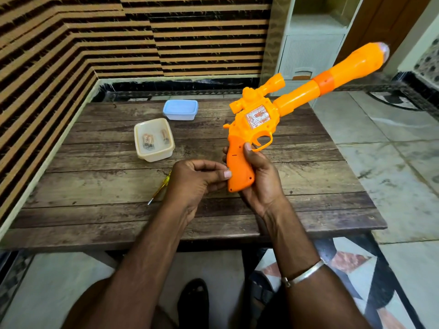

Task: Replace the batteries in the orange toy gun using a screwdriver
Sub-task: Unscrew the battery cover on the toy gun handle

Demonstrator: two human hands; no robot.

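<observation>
One screwdriver [158,189] with a yellow handle lies on the wooden tabletop [95,222], left of the orange toy gun [294,97] and partly hidden behind the left hand [197,180]. I judge it lies there within reach because the fingers are needed at the grip. Left of the gun but farther from the person, an open cream container [154,153] holds some batteries [148,141], and a box with a blue lid [180,109] stands closed just behind it. Whether these batteries are fresh or used I cannot tell.

The left hand has its fingers curled, and the thumb and forefinger tips meet at the rear edge of the gun's grip, at a tiny dark spot that may be a screw. Whether they pinch something there is too small to see.

The gun itself is in the air above the right part of the tabletop, with the barrel pointing up and away to the right, probably so that the flat side of the grip faces the person. It is bright orange plastic with a darker orange grip and barrel band, a small scope on top, a clear glittering window in the body and a clear tip. The right hand [261,179] grasps the grip from the right side, thumb near the trigger guard, and holds the toy steady.
</observation>
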